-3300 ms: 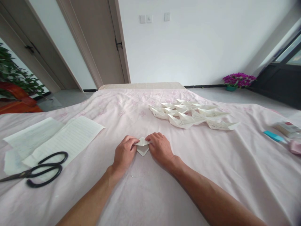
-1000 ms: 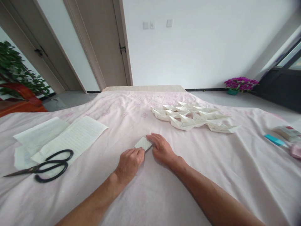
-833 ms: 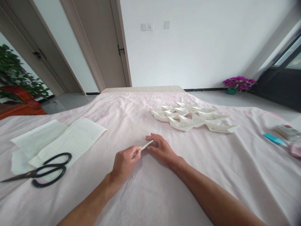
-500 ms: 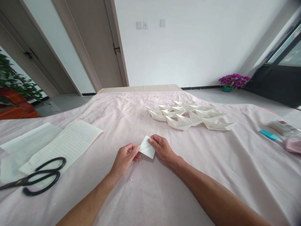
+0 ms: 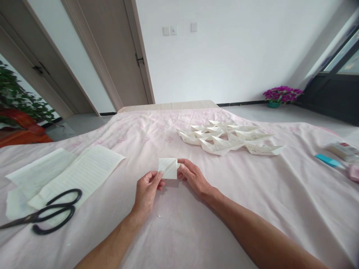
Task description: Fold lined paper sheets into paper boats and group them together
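A small folded white paper square [image 5: 168,168] is held up just above the pink bedsheet [image 5: 179,228]. My left hand [image 5: 146,191] pinches its lower left corner. My right hand [image 5: 193,178] grips its right edge between thumb and fingers. Both forearms reach in from the bottom of the picture. Beyond the hands, a cluster of several folded paper boats [image 5: 228,139] lies on the sheet.
Lined paper sheets [image 5: 68,174] lie at the left with black scissors [image 5: 45,212] on top of them. A teal stick [image 5: 327,161], a small box [image 5: 342,149] and a pink item sit at the right edge. Doors, a plant and purple flowers [image 5: 282,94] stand behind the bed.
The folded paper was flat on the sheet under both hands, then lifted and turned over. It now stands upright facing me, held between both hands.
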The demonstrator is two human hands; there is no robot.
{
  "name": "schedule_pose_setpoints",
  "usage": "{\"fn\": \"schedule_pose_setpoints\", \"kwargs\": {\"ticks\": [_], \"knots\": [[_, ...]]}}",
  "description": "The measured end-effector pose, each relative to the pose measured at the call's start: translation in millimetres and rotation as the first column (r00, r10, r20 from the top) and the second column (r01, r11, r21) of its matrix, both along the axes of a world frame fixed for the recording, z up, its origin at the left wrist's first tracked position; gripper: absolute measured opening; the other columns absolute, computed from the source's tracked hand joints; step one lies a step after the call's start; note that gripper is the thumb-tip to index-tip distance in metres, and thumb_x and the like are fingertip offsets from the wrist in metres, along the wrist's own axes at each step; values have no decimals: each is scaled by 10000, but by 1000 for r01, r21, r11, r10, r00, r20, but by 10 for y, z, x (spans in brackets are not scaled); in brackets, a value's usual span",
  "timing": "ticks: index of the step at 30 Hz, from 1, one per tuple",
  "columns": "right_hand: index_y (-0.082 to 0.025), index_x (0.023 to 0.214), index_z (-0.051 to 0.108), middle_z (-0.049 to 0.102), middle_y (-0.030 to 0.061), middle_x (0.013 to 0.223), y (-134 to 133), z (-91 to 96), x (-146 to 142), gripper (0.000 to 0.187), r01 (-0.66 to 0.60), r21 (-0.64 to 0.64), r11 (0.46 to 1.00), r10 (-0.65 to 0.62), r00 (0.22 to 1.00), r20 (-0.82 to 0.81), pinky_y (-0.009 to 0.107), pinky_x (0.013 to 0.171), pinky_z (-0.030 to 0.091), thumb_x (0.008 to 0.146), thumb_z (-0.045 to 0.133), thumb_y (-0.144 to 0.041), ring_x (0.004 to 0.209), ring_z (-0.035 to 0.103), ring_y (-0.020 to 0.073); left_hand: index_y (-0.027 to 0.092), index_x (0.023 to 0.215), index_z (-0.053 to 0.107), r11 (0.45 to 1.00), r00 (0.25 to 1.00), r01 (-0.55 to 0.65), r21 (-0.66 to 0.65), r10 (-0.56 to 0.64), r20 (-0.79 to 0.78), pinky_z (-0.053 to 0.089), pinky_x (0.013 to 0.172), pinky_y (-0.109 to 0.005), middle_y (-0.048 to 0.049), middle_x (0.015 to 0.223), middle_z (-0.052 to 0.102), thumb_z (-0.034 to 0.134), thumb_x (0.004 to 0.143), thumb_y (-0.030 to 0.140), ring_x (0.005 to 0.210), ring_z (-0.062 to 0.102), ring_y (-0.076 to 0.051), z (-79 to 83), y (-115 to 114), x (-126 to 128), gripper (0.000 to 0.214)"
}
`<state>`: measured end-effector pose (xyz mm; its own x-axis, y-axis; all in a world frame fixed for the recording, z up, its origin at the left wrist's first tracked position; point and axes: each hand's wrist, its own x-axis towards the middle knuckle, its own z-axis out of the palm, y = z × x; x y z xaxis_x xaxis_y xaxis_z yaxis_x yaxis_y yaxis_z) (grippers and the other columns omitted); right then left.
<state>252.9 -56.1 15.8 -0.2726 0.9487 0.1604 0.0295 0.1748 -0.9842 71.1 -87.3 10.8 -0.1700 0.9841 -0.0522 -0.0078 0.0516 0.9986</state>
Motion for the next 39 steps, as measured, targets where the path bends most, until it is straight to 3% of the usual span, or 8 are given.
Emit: {"fn": "schedule_pose_setpoints", "kwargs": {"ticks": [2, 5, 11, 15, 22, 27, 31, 39], "knots": [[-174, 898, 609, 555, -17, 706, 0, -32, -24, 362, -50, 16, 999, 50, 999, 12, 229, 611, 412, 912, 510, -522, 651, 506, 119, 131, 815, 654, 1000, 1000, 4, 7, -4, -3, 481, 579, -226, -20, 691, 652, 696, 770, 507, 636, 612, -130, -22, 0, -2, 381], [-193, 703, 504, 472, -41, 625, 25, -116, -59, 373, -6, 19, 1000, 4, 997, 75, 220, 542, 357, 913, 495, -501, 581, 439, 106, 131, 816, 650, 997, 995, 67, 23, -66, -73, 484, 602, -238, -22, 704, 655, 679, 792, 490, 670, 622, -148, -41, 1, 6, 361], [-204, 645, 436, 444, -55, 585, 14, -104, -43, 341, 44, 218, 975, -130, 909, 396, 230, 549, 288, 944, 472, -363, 555, 398, 97, 158, 992, 658, 981, 979, 51, 186, -12, -204, 494, 744, -255, -29, 877, 705, 666, 813, 415, 801, 642, -163, 1, 47, -17, 313], [-198, 642, 467, 450, -56, 596, -28, -37, -50, 320, -21, 287, 958, -134, 849, 511, 241, 561, 268, 944, 479, -304, 540, 372, 92, 160, 875, 688, 971, 952, 47, 235, 28, -306, 472, 722, -236, -20, 811, 699, 622, 842, 416, 759, 623, -155, 40, 101, -101, 266], [-200, 815, 647, 648, -22, 754, -4, -102, -71, 207, 95, 236, 967, -165, 940, 298, 221, 652, 406, 922, 551, -348, 695, 567, 128, 178, 805, 657, 959, 866, 92, 268, 56, -497, 441, 632, -223, 4, 727, 676, 580, 874, 405, 662, 591, -140, 20, 116, -170, 249], [-216, 831, 703, 664, 17, 785, -12, -73, -46, 223, 88, 447, 890, -274, 887, 371, 256, 718, 430, 946, 550, -332, 745, 586, 149, 213, 989, 663, 878, 631, 230, 419, 194, -751, 441, 703, -258, -21, 865, 702, 542, 925, 358, 741, 602, -154, 21, 87, -135, 199], [-234, 890, 739, 664, 48, 815, -39, -31, -36, 269, 38, 578, 815, -333, 848, 413, 283, 757, 442, 960, 534, -394, 795, 582, 172, 198, 910, 671, 799, 492, 324, 507, 316, -811, 428, 703, -281, -31, 810, 691, 586, 906, 344, 747, 579, -176, 79, 53, -86, 169], [-253, 928, 757, 669, 45, 853, -61, -3, -29, 264, 37, 608, 793, -327, 867, 375, 282, 750, 452, 974, 513, -343, 807, 593, 162, 179, 837, 666, 756, 526, 324, 568, 355, -773, 441, 683, -264, -27, 772, 691, 520, 922, 232, 709, 593, -149, 58, 44, -76, 177]]}}
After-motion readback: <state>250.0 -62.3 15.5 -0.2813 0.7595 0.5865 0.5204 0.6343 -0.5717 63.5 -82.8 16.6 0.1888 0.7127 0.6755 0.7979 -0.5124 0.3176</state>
